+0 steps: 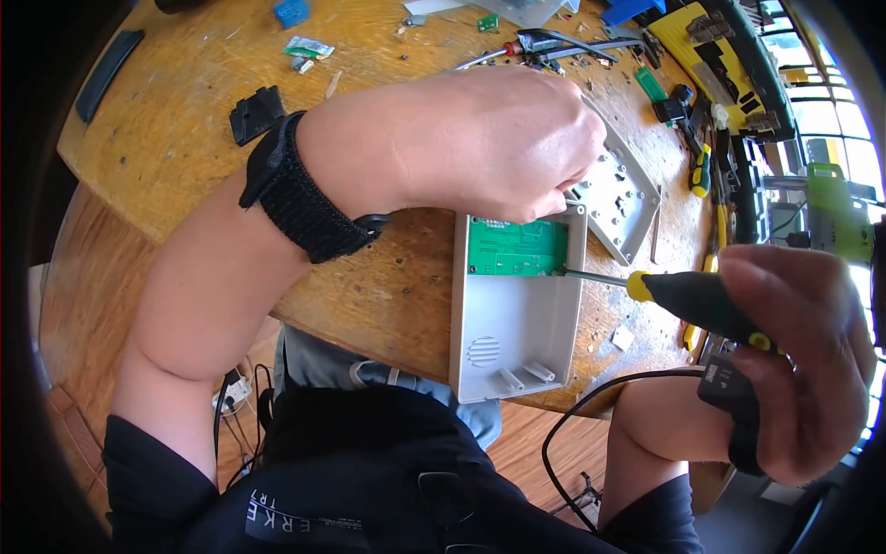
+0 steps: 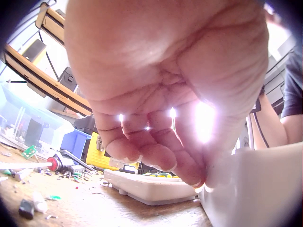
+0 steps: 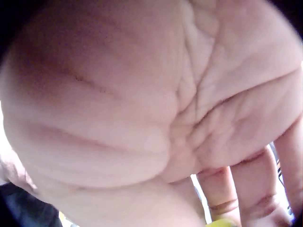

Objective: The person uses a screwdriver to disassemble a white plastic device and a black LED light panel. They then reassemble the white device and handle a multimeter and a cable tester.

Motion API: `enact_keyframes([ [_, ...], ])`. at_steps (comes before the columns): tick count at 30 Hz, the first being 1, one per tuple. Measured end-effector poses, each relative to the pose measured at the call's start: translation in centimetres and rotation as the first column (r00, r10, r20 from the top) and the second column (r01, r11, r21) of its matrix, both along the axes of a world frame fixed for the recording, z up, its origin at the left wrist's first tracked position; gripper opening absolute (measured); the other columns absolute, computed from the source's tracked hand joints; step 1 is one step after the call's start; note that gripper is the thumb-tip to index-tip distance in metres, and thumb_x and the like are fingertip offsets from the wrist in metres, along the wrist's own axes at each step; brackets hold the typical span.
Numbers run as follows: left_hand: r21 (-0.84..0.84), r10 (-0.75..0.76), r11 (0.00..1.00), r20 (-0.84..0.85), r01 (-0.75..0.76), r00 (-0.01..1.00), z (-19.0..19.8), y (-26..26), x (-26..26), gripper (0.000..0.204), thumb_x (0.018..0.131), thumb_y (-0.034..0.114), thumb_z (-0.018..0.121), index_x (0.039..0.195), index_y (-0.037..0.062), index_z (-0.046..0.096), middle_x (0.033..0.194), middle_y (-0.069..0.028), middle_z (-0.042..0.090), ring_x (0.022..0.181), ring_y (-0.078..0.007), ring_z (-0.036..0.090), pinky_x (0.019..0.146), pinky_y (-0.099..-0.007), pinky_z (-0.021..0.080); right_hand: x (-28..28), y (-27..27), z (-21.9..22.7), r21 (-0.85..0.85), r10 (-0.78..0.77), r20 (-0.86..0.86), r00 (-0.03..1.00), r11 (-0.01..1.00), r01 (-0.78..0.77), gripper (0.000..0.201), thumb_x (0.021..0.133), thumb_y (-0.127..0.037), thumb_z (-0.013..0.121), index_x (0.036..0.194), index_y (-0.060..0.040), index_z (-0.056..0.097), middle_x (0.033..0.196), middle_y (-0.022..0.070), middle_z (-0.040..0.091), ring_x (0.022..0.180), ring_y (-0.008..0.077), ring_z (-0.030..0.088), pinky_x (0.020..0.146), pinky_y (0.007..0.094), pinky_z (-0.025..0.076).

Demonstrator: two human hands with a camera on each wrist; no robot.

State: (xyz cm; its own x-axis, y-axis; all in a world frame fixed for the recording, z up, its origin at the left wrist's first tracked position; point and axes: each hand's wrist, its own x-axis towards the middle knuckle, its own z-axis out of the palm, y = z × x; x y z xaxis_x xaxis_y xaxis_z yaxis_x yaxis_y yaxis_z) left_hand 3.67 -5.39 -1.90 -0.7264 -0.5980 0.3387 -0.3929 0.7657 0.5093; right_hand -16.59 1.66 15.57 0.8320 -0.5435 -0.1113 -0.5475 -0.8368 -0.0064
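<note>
A light grey plastic housing [image 1: 517, 323] with a green circuit board [image 1: 517, 247] in its upper part lies at the table's front edge. My left hand [image 1: 480, 138] pinches the housing's far rim, its fingertips near the upper right corner; in the left wrist view the thumb and forefinger meet at the housing wall [image 2: 255, 184]. My right hand [image 1: 803, 351] grips the dark green and yellow handle of a screwdriver [image 1: 692, 295], whose tip is at the board's lower right corner. In the right wrist view the palm [image 3: 142, 104] hides nearly all of the tool.
A second grey shell [image 1: 632, 208] with small parts in it lies right of the housing. Behind are a red-handled screwdriver [image 1: 510, 49], pliers and scattered bits. A yellow organizer [image 1: 711, 65] stands at the back right, a black plastic piece [image 1: 257, 115] at the left. A cable [image 1: 558, 425] hangs by my right forearm.
</note>
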Motion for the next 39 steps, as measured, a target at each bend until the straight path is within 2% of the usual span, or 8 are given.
enact_keyframes([
  [9, 0.015, -0.018, 1.000, 0.010, 0.018, 1.000, 0.0, 0.0, 0.1, 0.022, 0.074, 0.014, 0.068, 0.062, -0.0018, 0.058, 0.069, -0.0138, 0.055, 0.076, -0.0307, 0.056, 0.072, -0.0399, 0.045, -0.6, 0.0, -0.4, 0.014, 0.003, 0.026, 1.000, 1.000, -0.003, 0.038, 0.079, -0.008, 0.057, 0.113, 0.0093, 0.060, 0.103, 0.0263, 0.062, 0.094, 0.0309, 0.064, 0.078, 0.0368, 0.052],
  [11, 0.073, -0.003, 0.997, 0.008, 0.002, 1.000, 0.0, 0.0, 0.1, 0.022, 0.074, 0.013, 0.068, 0.062, -0.0021, 0.058, 0.069, -0.0136, 0.056, 0.076, -0.0304, 0.056, 0.071, -0.0395, 0.045, -0.7, 0.0, -0.4, 0.018, 0.005, 0.031, 0.999, 1.000, -0.006, 0.039, 0.079, -0.008, 0.057, 0.113, 0.0094, 0.060, 0.103, 0.0263, 0.062, 0.094, 0.0309, 0.064, 0.078, 0.0368, 0.052],
  [23, 0.043, -0.018, 0.999, 0.010, 0.017, 1.000, 0.0, 0.0, -0.1, 0.023, 0.071, 0.010, 0.066, 0.059, -0.0035, 0.053, 0.068, -0.0152, 0.054, 0.073, -0.0318, 0.056, 0.068, -0.0404, 0.046, -0.4, -0.6, -0.9, 0.042, 0.045, 0.058, 0.997, 0.998, -0.048, 0.039, 0.078, -0.009, 0.056, 0.113, 0.0097, 0.060, 0.103, 0.0264, 0.062, 0.093, 0.0308, 0.064, 0.078, 0.0368, 0.052],
  [39, 0.030, -0.006, 1.000, 0.049, 0.004, 0.999, 0.3, 0.1, -0.1, 0.024, 0.072, 0.011, 0.066, 0.059, -0.0011, 0.051, 0.068, -0.0129, 0.054, 0.074, -0.0301, 0.056, 0.071, -0.0401, 0.045, -0.2, -1.4, -1.3, 0.067, 0.095, 0.091, 0.991, 0.993, -0.102, 0.040, 0.078, -0.009, 0.056, 0.112, 0.0101, 0.061, 0.103, 0.0266, 0.062, 0.092, 0.0307, 0.064, 0.077, 0.0368, 0.053],
])
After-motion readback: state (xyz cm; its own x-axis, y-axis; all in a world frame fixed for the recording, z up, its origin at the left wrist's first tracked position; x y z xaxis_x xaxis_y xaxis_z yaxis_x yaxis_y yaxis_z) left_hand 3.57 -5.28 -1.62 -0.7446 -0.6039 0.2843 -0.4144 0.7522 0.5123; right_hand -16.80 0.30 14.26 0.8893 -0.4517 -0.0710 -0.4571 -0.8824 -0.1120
